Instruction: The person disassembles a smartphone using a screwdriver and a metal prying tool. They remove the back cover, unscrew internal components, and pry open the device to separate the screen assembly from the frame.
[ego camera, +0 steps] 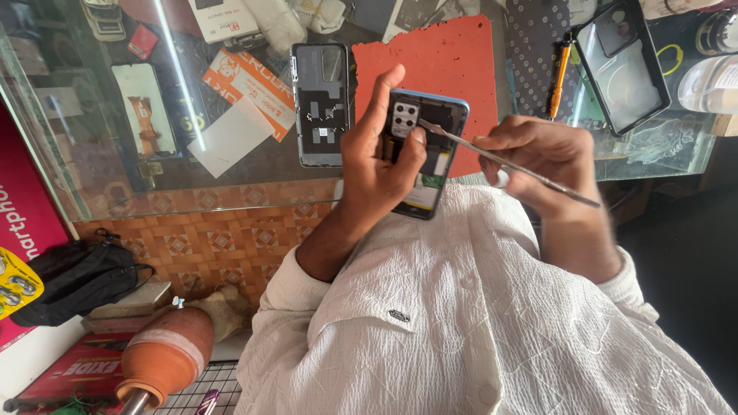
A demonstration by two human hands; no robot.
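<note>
Mid-frame, our left hand point(377, 157) is gripping the opened phone point(427, 154) steady while our right hand point(538, 154) fingers are pinching a metal pry tool point(500, 161), tip at its camera block.

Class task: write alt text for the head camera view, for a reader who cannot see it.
A left hand holds an opened phone while the right hand presses a thin metal tool into it, above a glass counter with an orange mat and a phone back panel.
</note>
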